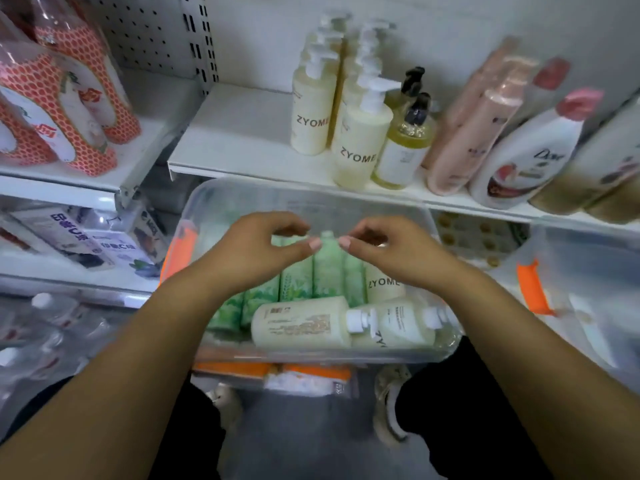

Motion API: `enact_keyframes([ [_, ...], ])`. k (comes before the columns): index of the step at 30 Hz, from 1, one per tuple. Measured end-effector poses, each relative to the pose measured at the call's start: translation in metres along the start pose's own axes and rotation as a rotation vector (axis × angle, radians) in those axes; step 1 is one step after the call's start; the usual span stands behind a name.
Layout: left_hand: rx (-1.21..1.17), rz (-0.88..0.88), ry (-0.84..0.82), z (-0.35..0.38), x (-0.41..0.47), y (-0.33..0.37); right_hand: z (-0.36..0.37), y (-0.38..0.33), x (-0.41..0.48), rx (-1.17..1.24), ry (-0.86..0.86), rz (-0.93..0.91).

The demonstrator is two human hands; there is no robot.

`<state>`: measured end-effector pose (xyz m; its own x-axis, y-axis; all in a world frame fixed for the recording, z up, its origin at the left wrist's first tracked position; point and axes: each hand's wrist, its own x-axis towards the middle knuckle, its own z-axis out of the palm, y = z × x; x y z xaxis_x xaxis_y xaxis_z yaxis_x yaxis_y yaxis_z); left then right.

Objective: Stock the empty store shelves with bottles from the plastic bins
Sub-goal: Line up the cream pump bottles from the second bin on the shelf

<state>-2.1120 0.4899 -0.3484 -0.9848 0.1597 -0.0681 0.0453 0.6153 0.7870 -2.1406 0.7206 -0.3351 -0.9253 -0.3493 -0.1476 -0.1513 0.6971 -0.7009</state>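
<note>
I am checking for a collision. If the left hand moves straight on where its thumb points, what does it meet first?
Likely the cap of the green bottle between the thumbs, if the left hand is low enough; otherwise the thumb of the right hand. Depth is unclear.

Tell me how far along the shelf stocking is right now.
Done: two rows of cream pump bottles stand on the shelf. In hand: nothing yet; the left hand and right hand hover over the bin, fingers curved above the green bottles. Left: those green bottles and a few more pump bottles are in the bin, and the shelf has bare space left of the rows.
</note>
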Motion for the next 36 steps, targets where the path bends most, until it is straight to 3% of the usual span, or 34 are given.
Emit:
enact_keyframes([
  [4,0.021,-0.104,-0.371,0.016,-0.024,-0.006,0.001,0.012,-0.025,0.070,-0.086,0.048],
  [7,0.080,-0.131,-0.555,0.028,-0.032,-0.014,0.003,0.017,-0.031,0.049,-0.094,0.029],
  [13,0.107,-0.113,-0.631,0.037,-0.028,-0.013,-0.008,0.029,-0.036,-0.078,-0.155,0.051],
  [16,0.056,-0.142,-0.568,0.038,-0.025,-0.019,-0.013,0.033,-0.034,-0.046,-0.185,0.068],
  [20,-0.266,-0.267,-0.321,0.026,-0.017,-0.016,-0.018,0.032,-0.023,0.108,-0.182,0.118],
  [25,-0.975,-0.436,-0.050,0.020,-0.002,0.009,-0.015,0.026,-0.008,0.299,-0.208,0.180],
  [28,-1.238,-0.444,0.037,0.017,0.005,0.016,-0.006,0.013,-0.005,0.418,-0.280,0.177],
  [32,-1.338,-0.402,0.093,0.013,0.012,0.023,0.015,-0.011,0.004,0.568,-0.441,0.177],
  [36,-1.342,-0.333,0.135,0.006,0.021,0.026,0.029,-0.029,0.015,0.976,-0.506,0.220],
])
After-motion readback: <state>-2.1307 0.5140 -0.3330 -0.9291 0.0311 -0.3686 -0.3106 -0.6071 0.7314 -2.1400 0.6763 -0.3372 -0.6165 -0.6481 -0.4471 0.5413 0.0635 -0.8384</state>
